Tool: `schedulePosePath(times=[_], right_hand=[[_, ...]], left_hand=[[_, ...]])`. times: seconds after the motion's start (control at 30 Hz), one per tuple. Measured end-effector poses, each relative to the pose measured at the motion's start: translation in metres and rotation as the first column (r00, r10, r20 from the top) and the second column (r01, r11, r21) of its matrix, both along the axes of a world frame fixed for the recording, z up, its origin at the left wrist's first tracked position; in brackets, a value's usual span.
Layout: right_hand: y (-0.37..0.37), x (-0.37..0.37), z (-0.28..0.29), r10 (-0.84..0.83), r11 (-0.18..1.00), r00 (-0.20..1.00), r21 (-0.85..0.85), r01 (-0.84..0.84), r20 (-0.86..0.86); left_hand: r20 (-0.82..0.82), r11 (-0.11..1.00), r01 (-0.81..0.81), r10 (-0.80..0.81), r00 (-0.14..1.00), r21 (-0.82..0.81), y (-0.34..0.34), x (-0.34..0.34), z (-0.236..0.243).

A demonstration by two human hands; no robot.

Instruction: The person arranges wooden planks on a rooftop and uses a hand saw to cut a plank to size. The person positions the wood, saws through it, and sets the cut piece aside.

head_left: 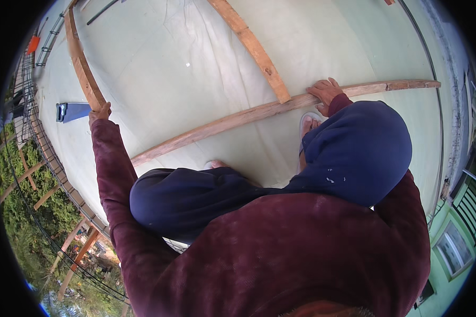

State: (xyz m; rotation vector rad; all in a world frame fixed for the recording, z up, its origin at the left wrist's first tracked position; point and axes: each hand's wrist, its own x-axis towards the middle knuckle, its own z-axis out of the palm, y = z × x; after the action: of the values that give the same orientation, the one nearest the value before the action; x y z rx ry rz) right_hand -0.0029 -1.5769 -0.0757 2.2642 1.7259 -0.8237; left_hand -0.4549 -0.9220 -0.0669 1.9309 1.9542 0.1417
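My left hand (pixel 100 112) is closed round the near end of a wooden board (pixel 82 66) that stretches away toward the upper left. Beside that hand lies a handsaw (pixel 75 111) with a dark handle and a blue blade. A long wooden board (pixel 238 118) crosses in front of my feet. Over its right part my right hand (pixel 325 92) grips from above, fingers bent across the far edge. Another wooden piece (pixel 254 48) comes down from the top, its near end meeting the long board left of my right hand.
A pale sheet (pixel 158 68) covers the surface under the boards and my feet. Along the left rim runs an edge with metal rebar (pixel 47 42), plants (pixel 21 206) below it. A dark rod (pixel 101 12) lies at the upper left. On the right stands a green wall with a window (pixel 453 248).
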Motion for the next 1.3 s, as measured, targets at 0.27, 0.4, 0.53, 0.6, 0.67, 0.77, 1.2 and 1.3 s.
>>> schedulePosePath(times=[0.27,0.4,0.53,0.6,0.67,0.77,1.2,1.3], right_hand=[[0.141,-0.008,-0.043,-0.468,0.601,0.197,-0.148,0.785,-0.861],[0.171,-0.036,-0.021,-0.446,0.687,0.611,0.188,0.702,-0.654],[0.183,-0.049,0.010,-0.434,0.649,0.550,0.176,0.740,-0.714],[0.169,-0.047,0.012,-0.452,0.615,0.530,0.179,0.768,-0.717],[0.167,-0.045,0.015,-0.422,0.586,0.527,0.223,0.779,-0.738],[0.148,-0.048,0.015,-0.379,0.577,0.549,0.274,0.769,-0.745],[0.084,-0.062,0.024,-0.483,0.731,0.640,0.127,0.670,-0.597],[0.100,-0.070,0.017,-0.455,0.768,0.719,0.177,0.616,-0.526]], left_hand=[[-0.089,0.998,-0.040,0.034,0.995,-0.058,-0.042,0.051,0.019],[-0.196,0.998,-0.064,0.059,0.979,-0.018,-0.059,0.043,0.057],[-0.199,0.995,-0.089,0.081,0.977,-0.033,-0.052,0.018,0.056],[-0.154,0.995,-0.054,0.041,0.987,-0.081,-0.061,0.041,0.061],[-0.133,0.997,-0.053,0.045,0.990,-0.053,-0.049,0.035,0.060],[-0.075,0.995,-0.029,0.022,0.997,-0.099,-0.063,0.044,0.045],[-0.083,0.999,0.029,-0.026,0.996,0.031,-0.110,0.006,0.046],[-0.135,0.997,-0.002,0.013,0.991,0.078,-0.105,-0.032,0.029]])
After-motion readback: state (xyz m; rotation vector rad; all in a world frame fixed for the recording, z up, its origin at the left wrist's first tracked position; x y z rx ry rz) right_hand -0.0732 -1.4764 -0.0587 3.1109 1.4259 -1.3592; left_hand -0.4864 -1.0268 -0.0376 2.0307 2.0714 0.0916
